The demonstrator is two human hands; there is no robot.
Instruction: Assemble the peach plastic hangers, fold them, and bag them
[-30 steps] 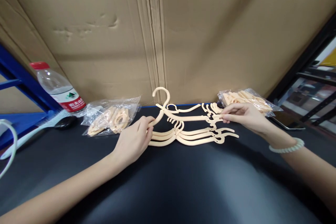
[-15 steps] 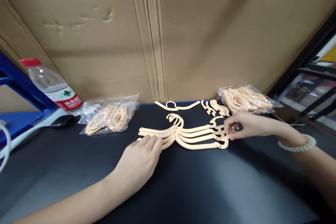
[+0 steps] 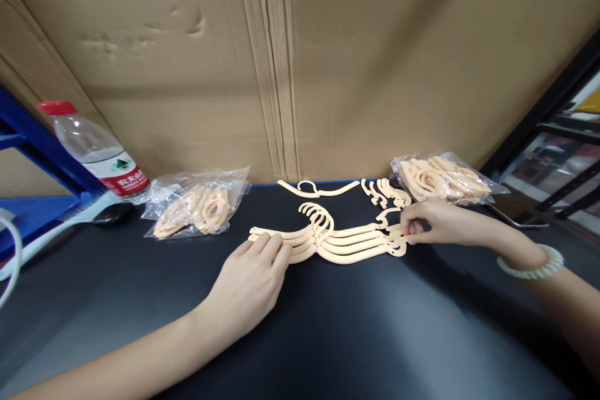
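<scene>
Several cream plastic clothes hangers lie in a row, one behind another, on the black table, their curved hooks fanned out at the middle. My left hand is closed over the left ends of the nearer hangers, and its fingertips hide those ends. At the right ends of the arms, S-shaped cream hook pieces overlap. My right hand pinches one of these between thumb and fingers; part of it is hidden by the fingers.
Behind lie a single hanger and loose hook pieces. Clear bags of cream parts sit at left and right. A water bottle, a black-and-white brush and a flat dark device stand around; cardboard rises at the back.
The nearest hanger has shifted back towards the others, so the row is tighter and its hooks fan more evenly. Both hands keep their hold; the view has shifted slightly.
</scene>
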